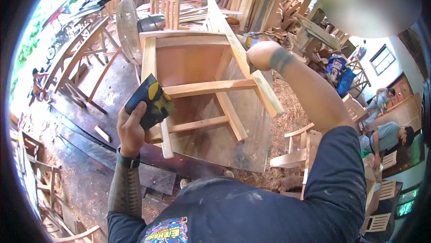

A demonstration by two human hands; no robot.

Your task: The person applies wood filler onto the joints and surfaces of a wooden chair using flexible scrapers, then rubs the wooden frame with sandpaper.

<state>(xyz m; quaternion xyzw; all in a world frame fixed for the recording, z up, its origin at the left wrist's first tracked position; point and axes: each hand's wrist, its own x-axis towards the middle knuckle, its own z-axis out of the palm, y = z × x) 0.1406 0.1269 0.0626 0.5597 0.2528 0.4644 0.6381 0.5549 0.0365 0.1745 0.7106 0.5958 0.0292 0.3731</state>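
A wooden chair frame (211, 87) lies tipped on a wide plywood-topped work surface (251, 153), its legs and crossbars toward me. My left hand (131, 128) is closed on a dark, yellow-marked sheet (151, 101), thumb on its face, beside the chair's left leg. My right hand (262, 56) is closed at the chair's right leg, near the joint with the crossbar. What its fingers hold, if anything, is hidden.
A fan (128, 29) stands just behind the chair at left. Curved wooden frames (83, 59) stand farther left. Stacked planks (258, 0) lean at the back. Two people (388, 137) are at the right among chair parts. Wood shavings cover the floor.
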